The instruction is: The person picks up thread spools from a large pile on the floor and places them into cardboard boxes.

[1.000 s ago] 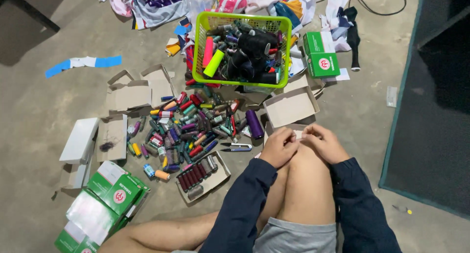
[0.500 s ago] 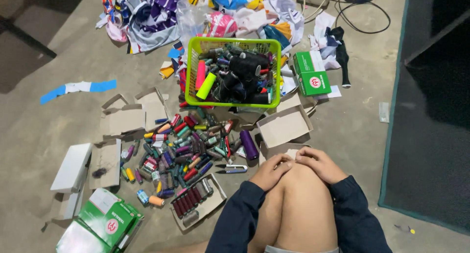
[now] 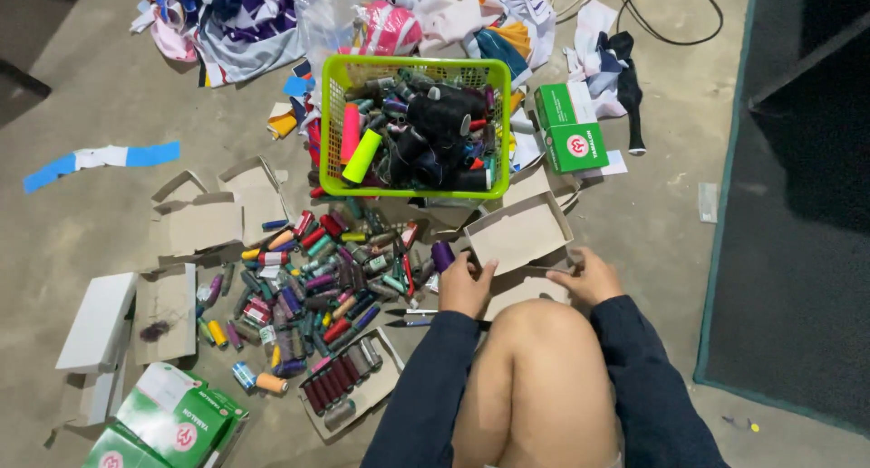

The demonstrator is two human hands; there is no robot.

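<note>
Your left hand (image 3: 465, 287) and right hand (image 3: 591, 278) pinch 1 flattened brown cardboard box (image 3: 526, 289). Your knee (image 3: 535, 341) hides its lower edge.

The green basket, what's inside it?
The green basket holds thread spools: a pink one, a yellow-green one and many dark ones. Whatever lies beneath them is covered.

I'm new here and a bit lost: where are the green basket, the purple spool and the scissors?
green basket (image 3: 327, 128), head view, left wall.
purple spool (image 3: 442, 254), head view, its side.
scissors (image 3: 408, 318), head view, blades.
</note>
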